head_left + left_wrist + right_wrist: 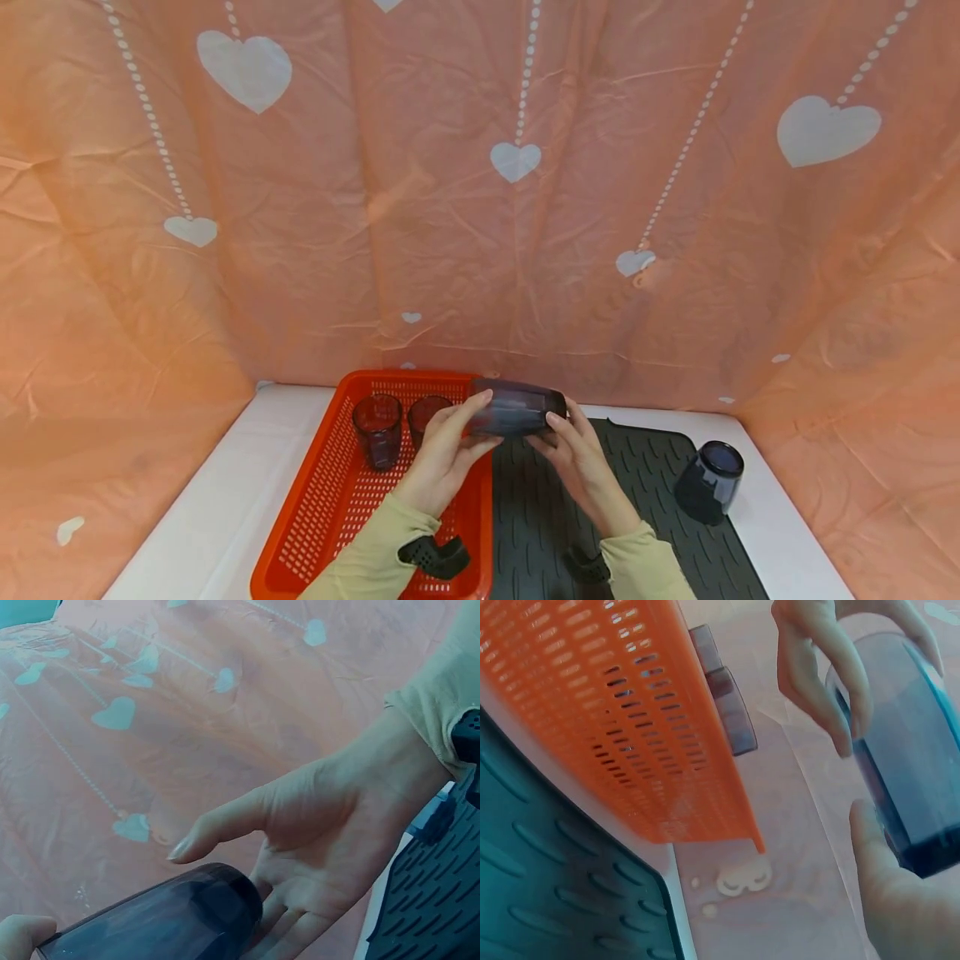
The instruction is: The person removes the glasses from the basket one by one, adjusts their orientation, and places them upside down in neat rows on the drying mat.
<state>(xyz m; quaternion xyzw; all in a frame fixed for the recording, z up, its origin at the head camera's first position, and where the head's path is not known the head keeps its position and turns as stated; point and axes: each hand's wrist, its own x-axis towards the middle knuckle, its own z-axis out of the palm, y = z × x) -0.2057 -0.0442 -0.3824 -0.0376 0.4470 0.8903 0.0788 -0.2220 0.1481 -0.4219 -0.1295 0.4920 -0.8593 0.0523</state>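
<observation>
Dark tumbler (516, 408) lies sideways, gripped by fingers of both hands above orange basket (315, 517).

Left hand (444, 454): raised at 12 o'clock from its sleeve, fingers curved, fingertips pinching the end of a held object.
Right hand (579, 457): raised opposite, at 3 o'clock from the left hand; palm open, thumb extended, fingers supporting the other end.
Forearms: both angled inward, converging.

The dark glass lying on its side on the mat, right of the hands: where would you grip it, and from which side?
Grip the dark glass across its round side wall, coming down from above. It lies tipped on the ribbed mat with its mouth up toward the backdrop, so the wall is exposed and nothing crowds it.
</observation>
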